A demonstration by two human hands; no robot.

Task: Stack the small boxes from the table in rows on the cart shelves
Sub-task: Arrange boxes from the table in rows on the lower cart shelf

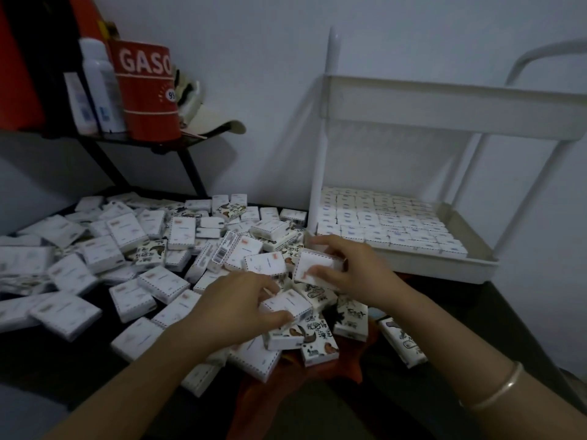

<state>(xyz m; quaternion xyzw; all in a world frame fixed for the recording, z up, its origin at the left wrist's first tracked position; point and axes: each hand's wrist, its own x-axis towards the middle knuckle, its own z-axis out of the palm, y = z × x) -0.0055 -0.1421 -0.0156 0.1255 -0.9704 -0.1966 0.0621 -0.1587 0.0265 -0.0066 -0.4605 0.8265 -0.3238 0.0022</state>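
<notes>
While loose boxes lie heaped across the dark tabletop (47,360), the left hand (241,300) curls thumb and fingers round one white box (287,304) at the near edge of the pile (152,249), plain face up. Just beyond it the right hand (352,268) pinches a second box (317,266) by its right side, fingers over the far edge and thumb on the near one. I cannot tell whether either box is clear of the pile. The two held boxes are near each other but apart. Some boxes around them show ink drawings and dark lettering, others a plain white face with a striped border. An orange cloth (286,376) shows under the nearest ones, and a thin bangle (498,389) circles the right wrist.

On the right stands a white cart (321,138). Its lower shelf (444,265) carries boxes packed flat in tidy rows (390,223), edge to edge. The wall of the top shelf (444,106) hides whatever is inside. The right hand sits just before the lower shelf's left front corner.

At the back left a black rack (190,166) bears a red tin (146,90) and a white bottle (101,87)
</notes>
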